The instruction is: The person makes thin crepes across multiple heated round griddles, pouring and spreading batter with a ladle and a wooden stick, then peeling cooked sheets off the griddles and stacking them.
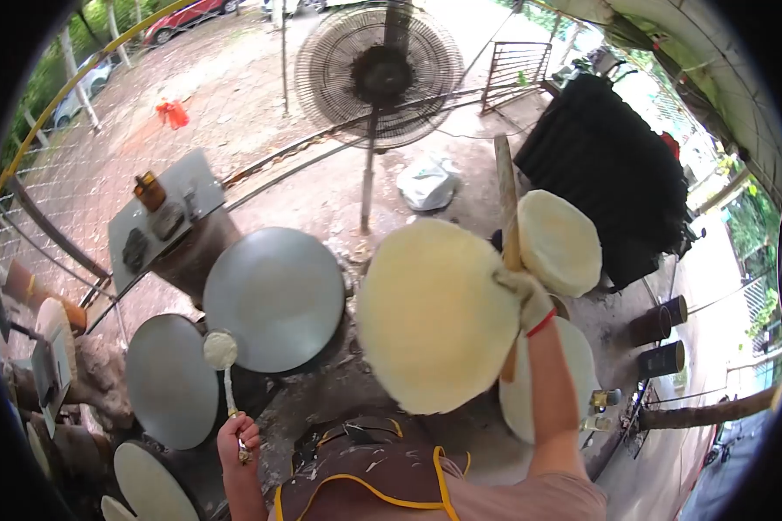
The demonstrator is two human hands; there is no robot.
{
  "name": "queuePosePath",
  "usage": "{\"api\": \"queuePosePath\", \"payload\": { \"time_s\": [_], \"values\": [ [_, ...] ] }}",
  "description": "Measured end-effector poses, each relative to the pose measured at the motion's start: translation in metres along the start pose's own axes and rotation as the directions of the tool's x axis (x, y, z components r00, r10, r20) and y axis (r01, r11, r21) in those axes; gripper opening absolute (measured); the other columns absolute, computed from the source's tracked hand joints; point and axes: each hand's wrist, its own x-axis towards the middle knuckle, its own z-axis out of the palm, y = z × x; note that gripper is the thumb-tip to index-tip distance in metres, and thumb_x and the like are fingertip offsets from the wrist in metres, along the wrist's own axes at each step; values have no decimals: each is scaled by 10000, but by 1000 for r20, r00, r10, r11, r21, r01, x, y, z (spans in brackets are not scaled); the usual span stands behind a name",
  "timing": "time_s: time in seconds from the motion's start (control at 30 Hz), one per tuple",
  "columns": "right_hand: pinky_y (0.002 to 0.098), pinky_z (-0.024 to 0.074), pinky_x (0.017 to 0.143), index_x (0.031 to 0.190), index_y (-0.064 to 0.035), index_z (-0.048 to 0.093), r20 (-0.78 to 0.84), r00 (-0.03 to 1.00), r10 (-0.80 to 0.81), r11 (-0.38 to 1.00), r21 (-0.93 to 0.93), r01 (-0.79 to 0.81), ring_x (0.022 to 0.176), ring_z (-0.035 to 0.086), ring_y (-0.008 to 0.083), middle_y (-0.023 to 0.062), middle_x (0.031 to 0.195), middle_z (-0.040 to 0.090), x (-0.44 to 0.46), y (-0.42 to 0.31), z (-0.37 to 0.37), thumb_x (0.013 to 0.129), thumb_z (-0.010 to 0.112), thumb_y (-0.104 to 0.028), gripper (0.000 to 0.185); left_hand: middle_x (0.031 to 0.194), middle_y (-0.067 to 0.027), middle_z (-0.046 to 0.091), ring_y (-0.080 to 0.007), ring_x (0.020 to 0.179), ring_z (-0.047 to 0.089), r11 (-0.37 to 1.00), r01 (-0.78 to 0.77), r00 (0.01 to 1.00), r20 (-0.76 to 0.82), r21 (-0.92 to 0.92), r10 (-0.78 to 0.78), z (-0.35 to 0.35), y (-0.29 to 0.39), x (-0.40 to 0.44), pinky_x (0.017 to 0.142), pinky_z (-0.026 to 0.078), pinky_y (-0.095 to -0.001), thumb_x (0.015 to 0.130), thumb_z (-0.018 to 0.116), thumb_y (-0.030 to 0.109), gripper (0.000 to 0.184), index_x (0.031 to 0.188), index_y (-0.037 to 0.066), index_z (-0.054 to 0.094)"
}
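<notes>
My left hand (237, 431) is closed round the handle of a ladle (220, 351), whose bowl holds pale batter above the gap between two round grey griddles, one larger (274, 295) and one smaller (171, 382). On the right, my gloved right hand (526, 300) grips the edge of a large thin pale flatbread (439, 317), which hangs spread out. A wooden post (506, 200) stands just behind that hand. Another round flatbread (560, 243) lies beyond the post, and a further pale round (573, 365) is partly hidden by my right forearm.
A large fan (381, 76) stands ahead, with a white bag (428, 182) on the ground near it. Black covered bulk (608, 174) is at the right. A small table (202, 187) holds jars at the left. More pale rounds (152, 486) are at lower left.
</notes>
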Motion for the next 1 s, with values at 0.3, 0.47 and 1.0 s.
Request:
{"api": "queuePosePath", "payload": {
  "time_s": [0.3, 0.47, 1.0],
  "values": [
    [252, 484, 551, 933, 71, 605, -28, 892, -451, 484, -847, 218, 595, 599, 123, 58, 722, 625, -49, -294, -127, 735, 641, -99, 263, 597, 12, 319, -71, 441, 350, 992, 66, 995, 82, -107, -58, 105, -117, 28, 348, 353, -217, 874, 428, 41, 159, 740, 78, 350],
    [352, 486, 613, 842, -61, 647, 313, 787, -532, -182, -950, 255, 639, 619, 234, 114, 746, 645, -48, -262, -146, 716, 606, -154, 162, 609, 3, 312, -80, 445, 344, 989, 122, 989, 99, -79, -114, 145, -148, 29, 343, 343, -220, 880, 408, 42, 143, 754, 72, 348],
    [404, 493, 656, 839, -138, 625, -41, 644, -764, -128, -969, -213, 738, 619, 312, 107, 798, 618, 134, -17, -304, 762, 563, -173, 105, 608, 7, 367, -104, 453, 341, 942, 316, 938, 109, 115, -328, 146, -160, 25, 368, 293, -228, 921, 385, 139, 172, 750, 125, 394]
  ]
}}
